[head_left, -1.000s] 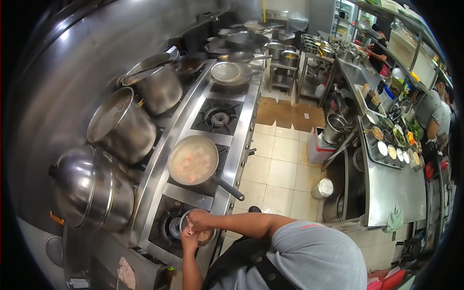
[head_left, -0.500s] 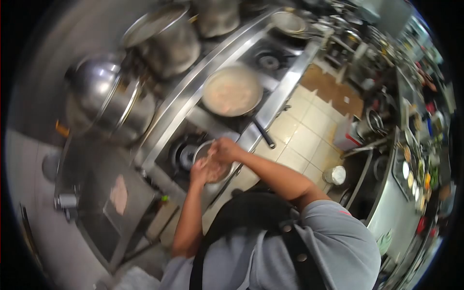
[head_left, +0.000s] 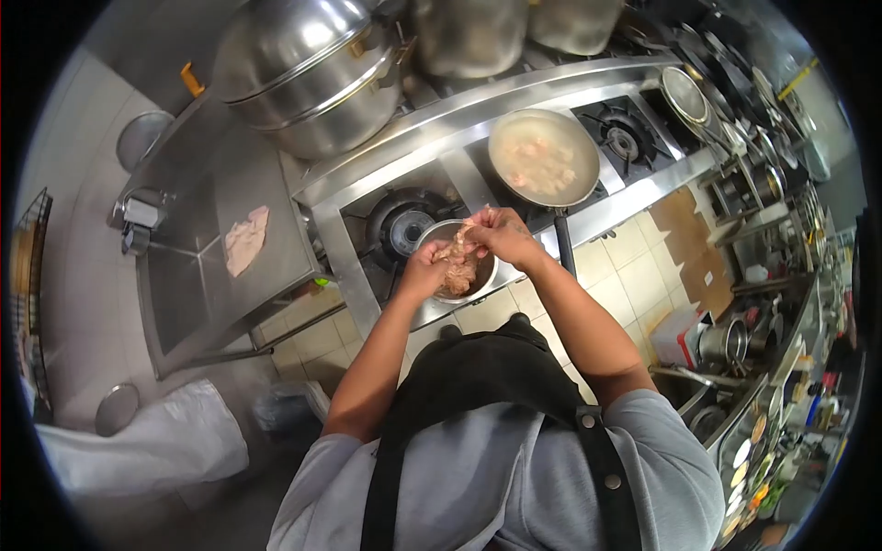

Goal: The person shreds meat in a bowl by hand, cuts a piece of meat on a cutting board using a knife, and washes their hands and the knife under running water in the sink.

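Observation:
My left hand (head_left: 424, 273) and my right hand (head_left: 507, 236) are close together over a round metal bowl (head_left: 487, 281) at the front edge of the stove. Between them a piece of pinkish-brown meat (head_left: 458, 246) is stretched, the right fingertips pinching its upper end. My left fingers are closed on its lower part, at the bowl's left rim. More of the meat lies in the bowl, partly covered by my hands. Just behind and to the right, a frying pan (head_left: 501, 162) holds pale pink pieces (head_left: 542, 163) in cloudy liquid.
The pan's black handle (head_left: 564, 243) points toward me, right of my right hand. A gas burner (head_left: 407, 230) lies behind my left hand. Large steel pots (head_left: 322, 119) line the back. At left, crumpled pinkish paper or cloth (head_left: 246, 241) rests on a steel counter (head_left: 188, 312).
The camera has swung left, so the stove and pan sit farther right in view. My hands remain at the bowl, and the meat stretched between them now shows clearly.

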`<state>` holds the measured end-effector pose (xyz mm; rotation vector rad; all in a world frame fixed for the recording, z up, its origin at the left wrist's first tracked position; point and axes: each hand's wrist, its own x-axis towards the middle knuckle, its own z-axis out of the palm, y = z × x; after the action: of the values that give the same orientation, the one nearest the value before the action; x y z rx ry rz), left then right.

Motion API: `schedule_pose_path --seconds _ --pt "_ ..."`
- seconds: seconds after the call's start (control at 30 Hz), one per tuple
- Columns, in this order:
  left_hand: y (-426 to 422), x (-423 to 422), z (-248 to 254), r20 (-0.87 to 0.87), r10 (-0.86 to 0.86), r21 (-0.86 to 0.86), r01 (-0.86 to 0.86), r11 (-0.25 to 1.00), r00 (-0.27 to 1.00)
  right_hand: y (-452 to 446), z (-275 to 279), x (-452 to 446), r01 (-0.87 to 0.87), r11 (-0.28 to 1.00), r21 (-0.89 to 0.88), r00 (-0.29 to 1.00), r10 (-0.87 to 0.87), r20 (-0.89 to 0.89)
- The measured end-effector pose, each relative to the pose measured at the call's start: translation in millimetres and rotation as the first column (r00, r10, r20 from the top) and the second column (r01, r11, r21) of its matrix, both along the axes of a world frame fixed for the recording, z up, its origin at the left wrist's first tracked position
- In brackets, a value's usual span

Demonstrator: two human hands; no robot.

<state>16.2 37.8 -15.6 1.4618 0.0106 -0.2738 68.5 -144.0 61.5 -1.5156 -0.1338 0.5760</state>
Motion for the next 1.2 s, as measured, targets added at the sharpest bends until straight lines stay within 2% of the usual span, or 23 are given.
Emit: schedule_pose_path --seconds 0.03,0.07,0.13,0.17,0.27,0.33,0.37,0.4,0.43,0.47,0.53,0.57,0.6,0.67,0.7,0.8,0.83,0.87,0.93,0.97,1.03,1.17,1.2 --pt "-3 -4 19 -0.152 0.052 -0.219 -0.085 0.972 0.987 -1 -4 5 -0.008 0.999 -0.041 1.0 0.008 -0.005" --pt "-3 -5 24 -0.151 0.072 -0.219 -0.104 0.97 0.986 -3 -6 8 -0.027 0.999 -0.041 1.0 0.027 -0.004" --pt "-3 -6 29 -0.129 0.041 -0.416 -0.092 0.905 0.991 -5 -13 11 -0.053 0.996 -0.075 0.999 0.052 -0.007" --pt "-5 -6 29 -0.131 0.057 -0.417 -0.108 0.903 0.99 -4 -13 10 -0.069 0.995 -0.076 0.998 0.069 -0.009" --pt "-13 -2 31 -0.197 0.099 -0.317 -0.159 0.935 0.975 -1 -20 2 -0.132 0.991 -0.015 0.989 0.13 -0.062" --pt "-18 1 29 -0.183 0.185 -0.102 -0.206 0.973 0.966 3 -45 -5 -0.08 0.993 -0.091 0.943 0.105 0.316" --pt "-20 3 25 -0.18 0.184 -0.103 -0.204 0.974 0.966 6 -47 -2 -0.092 0.992 -0.081 0.828 0.122 0.548" --pt "-22 3 19 -0.15 0.209 -0.079 -0.223 0.972 0.966 4 -49 0 -0.089 0.993 -0.082 0.827 0.119 0.549" --pt "-23 3 14 -0.121 0.233 -0.056 -0.241 0.969 0.965 3 -51 3 -0.124 0.934 -0.334 0.739 0.312 0.597" --pt "-26 3 7 -0.12 0.225 -0.058 -0.233 0.971 0.967 -1 -47 4 -0.12 0.815 -0.566 0.64 0.5 0.584" --pt "-18 2 -13 -0.044 0.118 0.12 -0.112 0.986 0.992 -1 -53 2 -0.129 0.786 -0.605 0.65 0.528 0.547" --pt "-17 1 -15 0.022 0.123 0.235 -0.125 0.964 0.992 1 -57 2 -0.122 0.731 -0.672 0.583 0.6 0.547" --pt "-17 -2 -17 0.024 0.117 0.236 -0.12 0.964 0.993 1 -60 1 -0.108 0.671 -0.734 0.514 0.669 0.536" --pt "-19 -7 -8 0.081 0.08 0.568 -0.112 0.815 0.993 -5 -66 -1 -0.111 0.635 -0.765 0.467 0.712 0.524" --pt "-27 -14 24 0.147 0.034 0.678 -0.126 0.724 0.989 -4 -70 0 -0.121 0.597 -0.793 0.473 0.737 0.483" --pt "-32 -16 28 0.266 -0.035 0.709 -0.17 0.685 0.963 -5 -65 -2 -0.137 0.545 -0.827 0.488 0.764 0.423" --pt "-34 -18 30 0.245 -0.042 0.769 -0.168 0.617 0.969 -5 -64 -1 -0.147 0.516 -0.844 0.474 0.786 0.397" --pt "-33 -16 26 0.248 -0.045 0.771 -0.169 0.615 0.968 -5 -63 -1 -0.157 0.487 -0.859 0.461 0.806 0.372" --pt "-29 -12 14 0.029 0.039 0.586 -0.049 0.809 0.999 -6 -61 0 -0.138 0.452 -0.881 0.431 0.829 0.358" --pt "-27 -10 17 0.032 0.036 0.588 -0.048 0.808 0.999 -7 -60 0 -0.12 0.413 -0.903 0.4 0.853 0.337" --pt "-23 -6 21 -0.331 0.064 0.228 0.014 0.974 0.942 -8 -57 1 -0.128 0.419 -0.899 0.375 0.86 0.347" --pt "-25 -3 21 -0.345 0.022 0.256 0.072 0.964 0.938 -7 -55 3 -0.139 0.428 -0.893 0.334 0.869 0.365" --pt "-25 -2 20 -0.329 0.037 0.314 0.072 0.947 0.944 -7 -53 3 -0.137 0.429 -0.893 0.336 0.868 0.366"
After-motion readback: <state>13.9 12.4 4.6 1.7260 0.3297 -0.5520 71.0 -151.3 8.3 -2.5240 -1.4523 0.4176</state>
